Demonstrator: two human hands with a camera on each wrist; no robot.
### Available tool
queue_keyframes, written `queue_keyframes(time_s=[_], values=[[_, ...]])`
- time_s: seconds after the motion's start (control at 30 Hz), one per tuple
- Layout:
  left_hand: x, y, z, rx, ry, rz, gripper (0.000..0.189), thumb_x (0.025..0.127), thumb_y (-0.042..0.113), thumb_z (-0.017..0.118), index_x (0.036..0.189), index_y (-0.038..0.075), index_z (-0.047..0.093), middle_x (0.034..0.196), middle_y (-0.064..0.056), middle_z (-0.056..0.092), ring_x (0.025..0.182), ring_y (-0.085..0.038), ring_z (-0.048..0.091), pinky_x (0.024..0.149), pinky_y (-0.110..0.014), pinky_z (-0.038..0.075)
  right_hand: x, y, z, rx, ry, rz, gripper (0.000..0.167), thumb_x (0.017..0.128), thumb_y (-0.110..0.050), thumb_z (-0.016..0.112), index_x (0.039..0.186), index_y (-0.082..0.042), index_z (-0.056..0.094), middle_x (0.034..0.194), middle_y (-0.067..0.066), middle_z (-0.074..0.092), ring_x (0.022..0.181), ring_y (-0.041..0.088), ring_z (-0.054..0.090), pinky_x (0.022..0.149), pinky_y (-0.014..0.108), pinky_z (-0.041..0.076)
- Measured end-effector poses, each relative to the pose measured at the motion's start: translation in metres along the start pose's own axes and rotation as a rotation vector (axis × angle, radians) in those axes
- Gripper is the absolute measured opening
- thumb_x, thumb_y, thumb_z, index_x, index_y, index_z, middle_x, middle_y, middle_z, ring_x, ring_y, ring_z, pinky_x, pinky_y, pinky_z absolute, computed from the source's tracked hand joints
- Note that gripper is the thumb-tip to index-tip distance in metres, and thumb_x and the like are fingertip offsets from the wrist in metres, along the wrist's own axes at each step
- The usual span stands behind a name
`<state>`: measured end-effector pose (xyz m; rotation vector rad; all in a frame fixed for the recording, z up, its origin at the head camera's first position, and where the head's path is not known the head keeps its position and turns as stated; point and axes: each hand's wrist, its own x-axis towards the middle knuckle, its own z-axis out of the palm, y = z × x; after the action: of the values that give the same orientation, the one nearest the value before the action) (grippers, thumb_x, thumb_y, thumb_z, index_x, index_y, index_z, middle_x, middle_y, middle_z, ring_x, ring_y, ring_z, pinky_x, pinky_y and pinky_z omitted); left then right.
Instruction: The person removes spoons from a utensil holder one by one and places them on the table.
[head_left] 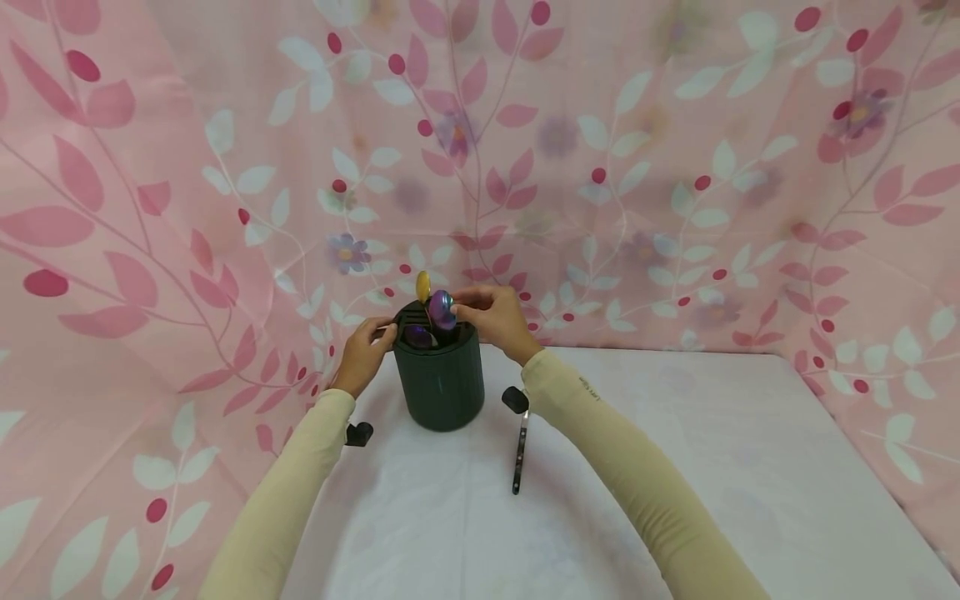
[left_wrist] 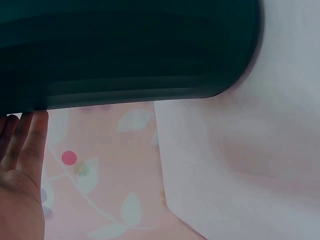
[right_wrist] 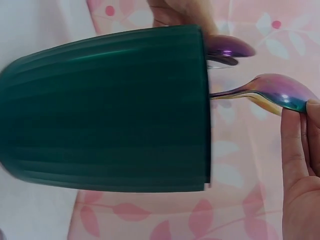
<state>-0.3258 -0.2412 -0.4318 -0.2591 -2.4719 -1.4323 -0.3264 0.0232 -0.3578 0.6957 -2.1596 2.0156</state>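
Green holder upright on tabletop | left hand straight-fingered against its side | right hand pinching iridescent spoon by the bowl, stem inside holder | risk: smooth curve (slim purchase) may slip; tilting could snag yellow spoon

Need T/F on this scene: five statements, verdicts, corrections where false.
1. The right grip pinches a purple spoon by its bowl. True.
2. The left grip touches the dark green holder. True.
3. That holder lies on its side. False: it stands upright on the white table.
4. A yellow spoon shows above the holder's rim. True.
5. Nothing lies loose on the table. False: a black-handled utensil lies there.
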Motion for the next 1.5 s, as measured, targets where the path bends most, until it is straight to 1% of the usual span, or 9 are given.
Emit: queue_keyframes(time_s=[0.17, 0.5, 0.8, 0.97, 1.03, 1.13, 1.27, 1.4, 1.5], values=[[0.000, -0.001, 0.000, 0.003, 0.000, -0.001, 0.046, 0.100, 0.043, 0.052, 0.129, 0.007, 0.056, 0.128, -0.009, 0.054, 0.117, -0.025, 0.057, 0.098, -0.044, 0.048, 0.003, -0.010, -0.003, 0.033, 0.012, -0.037, 0.020, 0.085, -0.007, 0.075, 0.104, -0.003, 0.074, 0.098, 0.008, 0.073, 0.086, 0.022, 0.069, 0.081, 0.032, 0.057], [0.001, -0.004, 0.001, -0.006, -0.002, -0.004, 0.047, 0.099, 0.046, 0.052, 0.127, 0.009, 0.057, 0.127, -0.007, 0.054, 0.116, -0.023, 0.057, 0.098, -0.043, 0.048, 0.005, -0.030, -0.011, 0.065, 0.059, -0.060, 0.021, 0.084, -0.007, 0.077, 0.104, -0.002, 0.073, 0.097, 0.010, 0.072, 0.088, 0.021, 0.069, 0.081, 0.032, 0.057], [0.001, -0.004, 0.001, 0.007, 0.001, -0.003, 0.050, 0.099, 0.048, 0.051, 0.128, 0.008, 0.057, 0.128, -0.009, 0.055, 0.117, -0.026, 0.057, 0.100, -0.045, 0.047, 0.005, -0.056, -0.024, 0.114, 0.097, -0.195, 0.026, 0.084, -0.007, 0.076, 0.108, 0.002, 0.072, 0.099, 0.015, 0.072, 0.088, 0.026, 0.070, 0.082, 0.034, 0.057], [0.000, -0.003, 0.000, 0.012, -0.002, -0.006, 0.050, 0.099, 0.048, 0.051, 0.129, 0.008, 0.056, 0.129, -0.009, 0.054, 0.119, -0.026, 0.056, 0.100, -0.045, 0.046, 0.000, -0.078, -0.027, 0.086, 0.108, -0.265, 0.024, 0.084, 0.001, 0.074, 0.107, 0.008, 0.070, 0.099, 0.022, 0.070, 0.087, 0.030, 0.069, 0.079, 0.034, 0.058], [0.000, -0.002, 0.000, 0.011, -0.003, -0.005, 0.049, 0.099, 0.046, 0.051, 0.129, 0.008, 0.056, 0.129, -0.009, 0.054, 0.119, -0.026, 0.055, 0.100, -0.045, 0.047, -0.004, -0.089, -0.027, 0.071, 0.114, -0.270, 0.024, 0.084, 0.002, 0.073, 0.106, 0.010, 0.069, 0.099, 0.024, 0.070, 0.089, 0.033, 0.069, 0.079, 0.034, 0.058], [0.000, -0.001, -0.001, 0.010, -0.005, -0.006, 0.048, 0.100, 0.045, 0.051, 0.129, 0.008, 0.056, 0.130, -0.009, 0.054, 0.120, -0.026, 0.055, 0.100, -0.046, 0.046, -0.009, -0.102, -0.028, 0.083, 0.124, -0.252, 0.023, 0.084, 0.003, 0.072, 0.105, 0.011, 0.069, 0.097, 0.020, 0.071, 0.088, 0.029, 0.069, 0.078, 0.032, 0.058], [0.000, -0.001, -0.001, 0.014, -0.007, -0.016, 0.048, 0.099, 0.046, 0.051, 0.129, 0.009, 0.056, 0.130, -0.008, 0.054, 0.120, -0.025, 0.055, 0.101, -0.045, 0.046, -0.006, -0.098, -0.034, 0.134, 0.128, -0.232, 0.023, 0.084, 0.004, 0.072, 0.105, 0.011, 0.068, 0.095, 0.017, 0.072, 0.085, 0.025, 0.070, 0.078, 0.033, 0.058], [0.000, -0.001, -0.001, 0.015, -0.007, -0.013, 0.049, 0.099, 0.047, 0.051, 0.129, 0.009, 0.056, 0.129, -0.008, 0.054, 0.120, -0.026, 0.055, 0.101, -0.045, 0.046, 0.002, -0.083, -0.042, 0.170, 0.124, -0.227, 0.025, 0.084, 0.003, 0.073, 0.107, 0.010, 0.069, 0.098, 0.018, 0.071, 0.084, 0.027, 0.071, 0.081, 0.035, 0.057], [0.000, -0.002, 0.000, 0.015, -0.004, -0.004, 0.051, 0.099, 0.048, 0.051, 0.129, 0.008, 0.056, 0.129, -0.009, 0.054, 0.120, -0.027, 0.055, 0.100, -0.045, 0.046, 0.001, -0.078, -0.047, 0.176, 0.130, -0.225, 0.025, 0.084, 0.000, 0.074, 0.107, 0.007, 0.070, 0.099, 0.016, 0.072, 0.085, 0.026, 0.071, 0.082, 0.035, 0.057]])
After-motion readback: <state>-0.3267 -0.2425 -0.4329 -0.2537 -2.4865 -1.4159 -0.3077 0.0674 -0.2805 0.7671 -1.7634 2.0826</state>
